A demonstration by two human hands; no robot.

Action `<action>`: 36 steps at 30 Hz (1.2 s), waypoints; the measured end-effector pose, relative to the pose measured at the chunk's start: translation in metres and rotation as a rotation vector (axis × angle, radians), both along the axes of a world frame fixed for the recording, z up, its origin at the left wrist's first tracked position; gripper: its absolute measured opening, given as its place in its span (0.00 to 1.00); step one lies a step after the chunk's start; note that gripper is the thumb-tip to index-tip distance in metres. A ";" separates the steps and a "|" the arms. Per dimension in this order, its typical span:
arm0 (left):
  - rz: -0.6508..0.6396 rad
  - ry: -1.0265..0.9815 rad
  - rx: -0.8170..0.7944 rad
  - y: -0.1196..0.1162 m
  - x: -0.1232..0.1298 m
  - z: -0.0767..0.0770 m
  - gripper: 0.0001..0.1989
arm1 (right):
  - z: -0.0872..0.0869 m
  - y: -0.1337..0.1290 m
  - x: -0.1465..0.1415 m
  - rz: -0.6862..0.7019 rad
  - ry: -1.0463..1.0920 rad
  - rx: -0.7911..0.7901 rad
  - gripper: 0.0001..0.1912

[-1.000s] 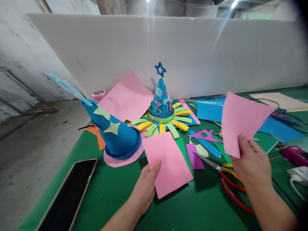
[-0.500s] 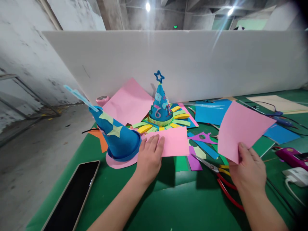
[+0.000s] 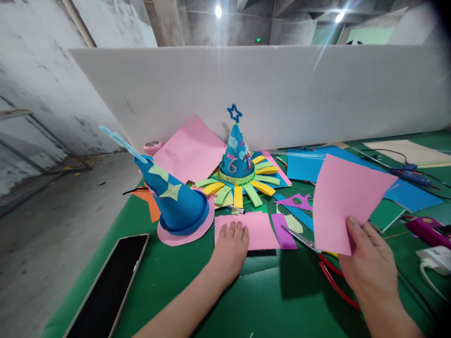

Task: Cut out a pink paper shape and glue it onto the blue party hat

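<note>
My left hand (image 3: 230,246) lies flat, fingers stretched, on a pink paper rectangle (image 3: 261,230) on the green table. My right hand (image 3: 369,258) pinches the lower corner of a second pink paper sheet (image 3: 347,197), raised above the table. Below that sheet, red-handled scissors (image 3: 303,239) are partly covered, blades pointing left over a purple paper strip (image 3: 286,237). Left of my left hand, a blue paper cone hat (image 3: 183,206) with pale green stars leans over on its pink brim (image 3: 207,220). Behind stands a decorated blue cone hat (image 3: 237,155) topped by a star, its brim of yellow and green strips.
A phone (image 3: 109,286) lies at the table's left front. A large pink sheet (image 3: 192,148) rests against the white board (image 3: 246,89). On the right are blue sheets (image 3: 416,195), a glue gun (image 3: 405,173), a magenta device (image 3: 424,229) and a white charger (image 3: 435,259).
My left hand has brought the pink rectangle down flat on the table, nearer to me. My right hand, still holding its pink sheet, has dropped slightly.
</note>
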State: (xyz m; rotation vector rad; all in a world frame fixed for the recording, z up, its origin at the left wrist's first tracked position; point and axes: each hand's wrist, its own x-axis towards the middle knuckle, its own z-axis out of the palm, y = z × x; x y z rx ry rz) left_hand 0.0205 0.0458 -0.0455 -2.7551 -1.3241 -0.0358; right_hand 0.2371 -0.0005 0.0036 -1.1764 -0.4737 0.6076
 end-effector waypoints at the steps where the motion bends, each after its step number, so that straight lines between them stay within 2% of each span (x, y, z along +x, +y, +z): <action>1: 0.012 -0.006 0.007 0.005 0.001 -0.001 0.21 | -0.003 -0.001 0.001 0.006 0.016 0.005 0.07; 6: 0.053 -0.036 0.020 0.026 0.004 -0.003 0.22 | -0.012 -0.007 0.000 0.055 0.155 -0.003 0.08; 9: 0.066 -0.060 0.010 0.029 0.002 -0.001 0.21 | -0.016 -0.010 -0.001 0.114 0.141 -0.013 0.08; 12: 0.064 -0.089 -0.006 0.025 -0.001 0.002 0.21 | -0.022 -0.010 -0.001 0.168 0.055 -0.041 0.10; 16: 0.019 -0.190 -0.070 0.007 -0.007 0.008 0.33 | -0.030 -0.009 0.000 0.197 0.033 -0.094 0.15; 19: 0.023 -0.459 -0.167 -0.011 -0.015 0.017 0.25 | -0.028 -0.009 -0.006 0.317 -0.089 -0.223 0.16; 21: 0.113 -0.743 -0.285 -0.020 -0.021 0.026 0.19 | -0.022 -0.007 -0.016 0.460 -0.236 -0.286 0.15; 26: 0.317 -1.439 -1.039 -0.028 -0.028 0.044 0.17 | -0.006 0.003 -0.052 0.783 -0.455 -0.245 0.14; 28: 0.399 -1.640 -1.243 -0.027 -0.027 0.044 0.16 | -0.004 0.009 -0.063 0.871 -0.467 -0.218 0.15; 31: 0.561 -1.840 -1.314 -0.025 -0.028 0.039 0.16 | -0.004 0.015 -0.070 0.897 -0.589 -0.237 0.20; 34: 0.701 -1.952 -1.230 -0.028 -0.032 0.035 0.18 | -0.005 0.017 -0.066 0.770 -0.792 -0.201 0.20; 36: 0.742 -1.990 -1.192 -0.032 -0.037 0.034 0.18 | -0.006 0.014 -0.063 0.691 -0.882 -0.137 0.19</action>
